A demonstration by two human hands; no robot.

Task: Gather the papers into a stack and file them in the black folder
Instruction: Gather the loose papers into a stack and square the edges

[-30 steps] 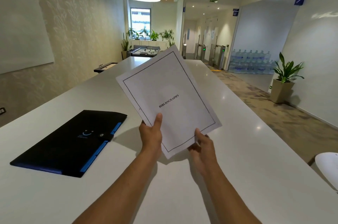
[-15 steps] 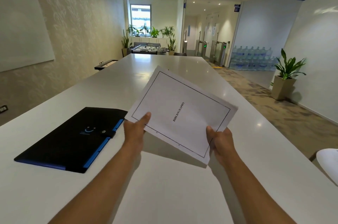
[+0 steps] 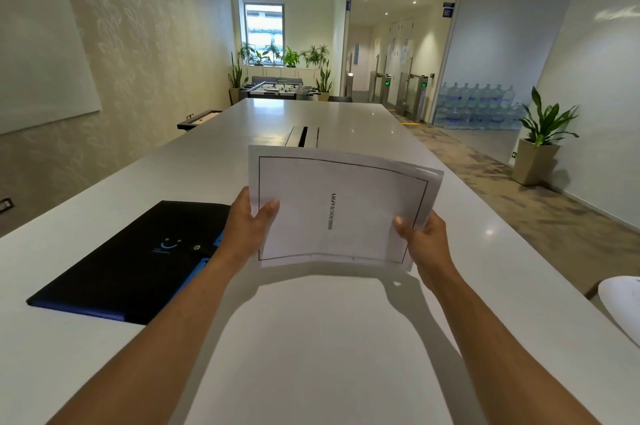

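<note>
The black folder [image 3: 138, 261] lies flat and closed on the white table [image 3: 311, 355], and the tabletop toward the viewer from it is bare. To the right of the folder the left hand [image 3: 247, 227] and held papers [image 3: 339, 209] hang above the surface. Beyond the folder, a dark slot [image 3: 303, 136] is set in the tabletop's middle.
</note>
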